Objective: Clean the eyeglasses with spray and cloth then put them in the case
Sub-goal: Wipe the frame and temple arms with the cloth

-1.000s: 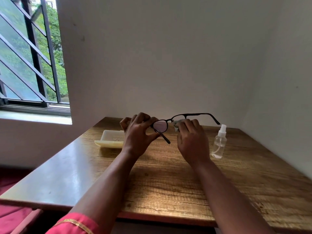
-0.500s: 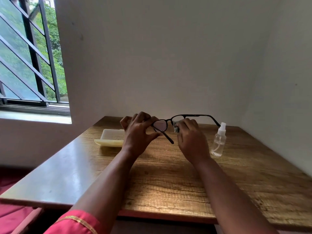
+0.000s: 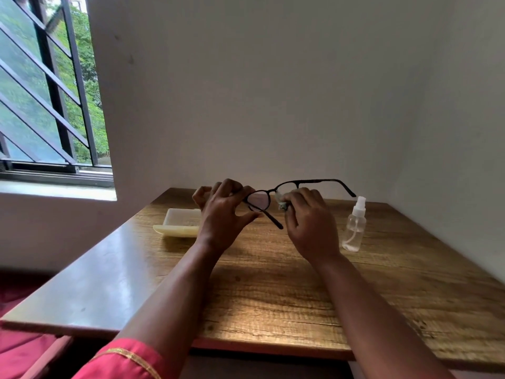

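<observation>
Black-framed eyeglasses (image 3: 314,182) are held up above the wooden table (image 3: 273,283), arms unfolded. My left hand (image 3: 222,214) pinches the frame at the left lens. My right hand (image 3: 308,222) grips a small grey cloth (image 3: 282,205) against the right lens, which the fingers and cloth mostly hide. A clear spray bottle (image 3: 354,227) with a white top stands on the table just right of my right hand. The pale yellow glasses case (image 3: 179,224) lies open on the table to the left, behind my left hand.
White walls close the table in at the back and on the right. A barred window (image 3: 49,91) is at the upper left. Red fabric (image 3: 21,337) lies below the table's left edge.
Both hands and the glasses have stayed in about the same place. The fingers of my right hand have shifted slightly with the cloth on the right lens.
</observation>
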`<state>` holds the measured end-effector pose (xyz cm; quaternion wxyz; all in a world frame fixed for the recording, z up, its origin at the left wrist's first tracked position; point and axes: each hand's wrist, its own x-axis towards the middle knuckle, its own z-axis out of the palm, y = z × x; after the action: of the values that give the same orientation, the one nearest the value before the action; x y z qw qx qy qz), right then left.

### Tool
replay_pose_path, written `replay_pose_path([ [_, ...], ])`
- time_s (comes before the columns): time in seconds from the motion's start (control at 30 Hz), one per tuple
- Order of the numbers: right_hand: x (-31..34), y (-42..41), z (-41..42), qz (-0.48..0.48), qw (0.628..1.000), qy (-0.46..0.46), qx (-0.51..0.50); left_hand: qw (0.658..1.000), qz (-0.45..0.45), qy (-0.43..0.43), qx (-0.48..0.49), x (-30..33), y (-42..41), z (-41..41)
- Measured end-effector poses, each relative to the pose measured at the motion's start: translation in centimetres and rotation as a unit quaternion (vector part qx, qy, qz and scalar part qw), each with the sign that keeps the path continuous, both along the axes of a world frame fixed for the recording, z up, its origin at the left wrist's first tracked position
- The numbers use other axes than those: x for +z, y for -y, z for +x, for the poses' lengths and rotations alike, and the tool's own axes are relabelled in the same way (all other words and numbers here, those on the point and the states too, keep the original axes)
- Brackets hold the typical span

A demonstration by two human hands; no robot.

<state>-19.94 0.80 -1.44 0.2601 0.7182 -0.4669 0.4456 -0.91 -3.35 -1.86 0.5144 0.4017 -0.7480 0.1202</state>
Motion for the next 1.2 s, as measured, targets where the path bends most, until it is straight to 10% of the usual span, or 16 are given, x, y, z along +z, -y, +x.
replay_pose_path([
  [0.3,-0.3,-0.6,1.8,0.065,0.987,-0.033,0.146,0.999,-0.014,0.022,-0.018,-0.1,-0.4,-0.8],
  [1.2,-0.8,0.3,2.3,0.003,0.995,-0.094,0.042,1.000,-0.006,0.018,0.001,0.3,-0.9,-0.9],
])
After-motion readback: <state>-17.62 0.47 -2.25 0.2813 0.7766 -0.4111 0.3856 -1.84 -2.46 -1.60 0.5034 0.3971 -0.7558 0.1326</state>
